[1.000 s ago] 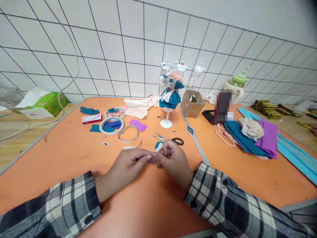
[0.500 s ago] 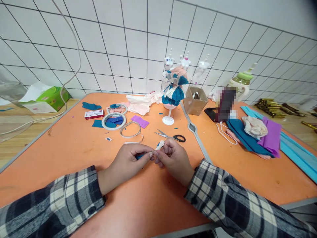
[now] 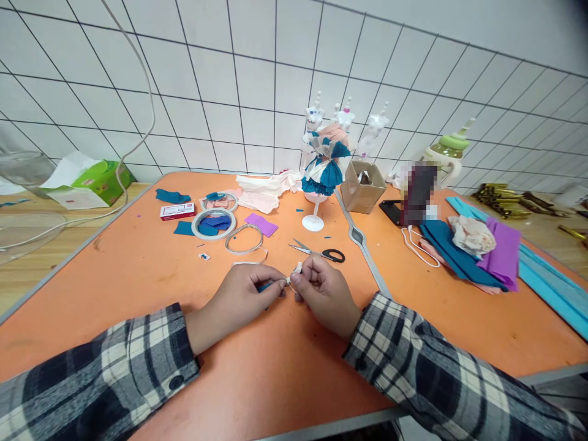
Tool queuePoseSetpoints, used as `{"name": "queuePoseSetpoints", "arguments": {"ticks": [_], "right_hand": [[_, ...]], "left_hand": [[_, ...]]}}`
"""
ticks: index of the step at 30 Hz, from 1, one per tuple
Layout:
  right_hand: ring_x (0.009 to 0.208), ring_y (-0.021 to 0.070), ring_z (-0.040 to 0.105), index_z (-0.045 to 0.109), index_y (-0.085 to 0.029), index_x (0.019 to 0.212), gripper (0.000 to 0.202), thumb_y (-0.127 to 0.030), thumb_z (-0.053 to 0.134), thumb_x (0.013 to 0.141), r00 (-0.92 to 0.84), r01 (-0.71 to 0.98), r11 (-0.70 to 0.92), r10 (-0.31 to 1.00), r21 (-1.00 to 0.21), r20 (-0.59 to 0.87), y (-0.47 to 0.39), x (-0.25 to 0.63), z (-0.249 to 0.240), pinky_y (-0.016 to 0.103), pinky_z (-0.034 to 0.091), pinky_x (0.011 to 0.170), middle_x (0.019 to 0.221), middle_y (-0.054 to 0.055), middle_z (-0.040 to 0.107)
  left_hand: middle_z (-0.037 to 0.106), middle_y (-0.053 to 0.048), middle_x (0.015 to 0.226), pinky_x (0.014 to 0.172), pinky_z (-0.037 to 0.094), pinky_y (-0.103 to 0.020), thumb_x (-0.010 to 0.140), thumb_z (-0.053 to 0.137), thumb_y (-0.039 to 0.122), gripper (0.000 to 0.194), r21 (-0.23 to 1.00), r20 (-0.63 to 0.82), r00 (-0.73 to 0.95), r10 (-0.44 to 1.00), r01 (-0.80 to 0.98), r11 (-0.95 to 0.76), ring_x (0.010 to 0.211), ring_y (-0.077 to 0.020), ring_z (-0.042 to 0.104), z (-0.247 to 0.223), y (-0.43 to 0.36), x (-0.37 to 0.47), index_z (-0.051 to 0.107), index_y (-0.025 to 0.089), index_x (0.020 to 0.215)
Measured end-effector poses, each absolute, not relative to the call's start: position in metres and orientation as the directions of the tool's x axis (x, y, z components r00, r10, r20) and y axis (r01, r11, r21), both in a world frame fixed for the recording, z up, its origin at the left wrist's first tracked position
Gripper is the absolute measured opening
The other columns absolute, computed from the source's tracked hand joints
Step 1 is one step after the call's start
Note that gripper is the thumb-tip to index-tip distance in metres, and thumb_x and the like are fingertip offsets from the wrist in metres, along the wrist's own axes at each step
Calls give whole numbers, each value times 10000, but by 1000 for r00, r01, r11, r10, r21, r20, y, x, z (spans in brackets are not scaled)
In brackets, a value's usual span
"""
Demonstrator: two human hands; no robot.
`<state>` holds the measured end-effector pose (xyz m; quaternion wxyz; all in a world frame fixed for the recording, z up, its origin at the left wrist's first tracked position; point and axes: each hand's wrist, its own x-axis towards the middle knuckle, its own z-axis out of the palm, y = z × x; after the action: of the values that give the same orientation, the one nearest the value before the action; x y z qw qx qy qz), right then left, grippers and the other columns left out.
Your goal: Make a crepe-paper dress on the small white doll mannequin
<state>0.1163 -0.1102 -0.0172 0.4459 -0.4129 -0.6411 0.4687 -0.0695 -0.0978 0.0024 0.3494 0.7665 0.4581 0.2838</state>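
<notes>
Over the orange table, my left hand is closed in a pinch on a small blue and white paper piece, mostly covered by the fingers. My right hand pinches the white end of the same piece, fingertips a little apart from the left ones. Just beyond the hands lie scissors with black handles, blades pointing left. A thin ring of tape rests left of them. Farther back stands a white dress form with a blue, white and pink paper dress.
Tape rolls, a purple scrap and a red-white box lie at left. A cardboard box is behind. Folded blue paper, a phone and a bottle are at right.
My fingertips have drawn slightly apart, showing a bit of white between them. The view has shifted slightly. The things on the table look unmoved.
</notes>
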Motion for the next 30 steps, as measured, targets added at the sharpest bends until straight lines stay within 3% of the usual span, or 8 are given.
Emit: {"name": "queuePoseSetpoints", "arguments": {"ticks": [5,7,10,14,18,22,25,30], "right_hand": [[513,97,422,428,-223,717,294,-416,581,878,-180,225,214,968,-950,176,-112,118,-12,209,405,474,569,-63,421],[514,100,408,476,-217,709,293,-442,610,839,-192,202,114,979,-973,75,-111,117,-10,212,426,446,579,-57,395],[503,95,478,567,-200,832,304,-476,675,764,-293,64,-123,946,-990,-136,-109,115,-8,240,487,435,677,-31,523],[496,76,542,594,-186,922,377,-483,714,724,-371,-49,-289,894,-956,-251,-105,116,-10,248,540,481,770,-5,631],[488,86,563,562,-185,838,222,-361,673,760,-469,49,-297,836,-954,-284,-100,125,-13,224,532,480,651,-43,591],[575,111,602,608,-193,854,49,-223,595,817,-619,182,26,779,-983,-95,-98,134,-13,220,510,540,675,-34,626],[721,121,633,658,-190,810,81,-186,588,850,-697,193,371,704,-908,139,-96,138,-11,232,506,679,792,-7,698],[768,133,639,685,-195,827,151,-225,576,926,-814,161,675,503,-720,290,-94,140,-5,253,470,741,821,7,725]], "left_hand": [[755,-32,713,589,473,-219,848,578,332,258,849,122,326,938,455,-268,631,-155,648,0,-91,-72,757,159,777],[752,-29,713,578,474,-216,860,584,366,272,863,151,290,945,428,-269,625,-153,641,-2,-89,-72,757,165,803],[769,-25,786,638,500,-214,884,578,363,253,845,219,289,932,422,-329,707,-161,675,-4,-88,-71,760,189,854],[776,-29,886,729,519,-218,937,518,294,251,707,359,397,845,476,-524,799,-159,701,-3,-89,-74,744,205,872],[769,-41,1008,799,528,-235,967,453,207,259,415,457,625,633,480,-773,909,-164,710,3,-89,-87,704,227,1028],[764,-60,1086,913,514,-301,963,437,142,324,131,479,827,294,264,-956,1022,-196,698,11,-86,-102,640,266,1182],[777,-46,1034,899,524,-295,968,460,162,330,129,443,879,176,132,-983,1005,-195,704,19,-87,-104,628,319,1204],[774,-34,946,754,539,-281,949,532,177,256,41,377,921,93,84,-996,913,-195,696,25,-95,-96,662,304,1129]]}}
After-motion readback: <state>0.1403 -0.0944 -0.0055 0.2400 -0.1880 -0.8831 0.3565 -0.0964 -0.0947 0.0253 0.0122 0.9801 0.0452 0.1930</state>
